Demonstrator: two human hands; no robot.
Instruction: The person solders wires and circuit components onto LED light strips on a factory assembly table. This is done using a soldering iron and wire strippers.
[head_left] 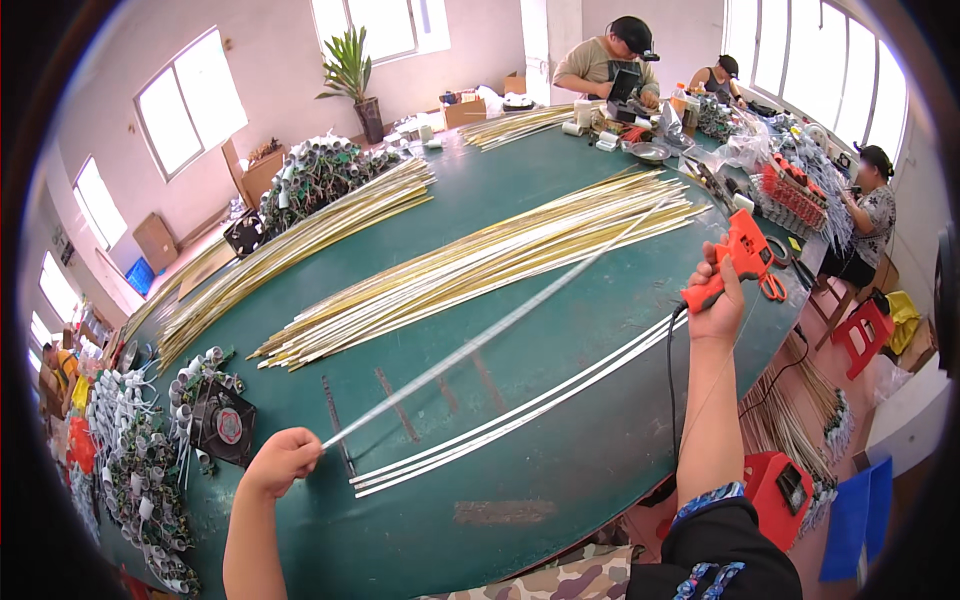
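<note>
My left hand (pixel 284 461), at the left front of the green table, is closed on one end of a long pale strip (pixel 490 337). The strip slants up and away to the right, blurred along its length, its far end over a heap of strips. My right hand (pixel 716 296) is raised near the right edge, fingers wrapped round an orange-red gun-shaped tool (pixel 746 246) with a black cord. A thin wire hangs beside that forearm. Between my arms, two white strips (pixel 540 402) lie side by side on the table (pixel 590 470).
Yellow and white strips (pixel 470 272) lie heaped mid-table, with another heap (pixel 300 245) behind left. Wired white parts (pixel 140 480) and a black fan (pixel 222 424) stand at left. Scissors (pixel 772 287) lie at right. Several people work around the table. A red stool (pixel 862 335) stands right.
</note>
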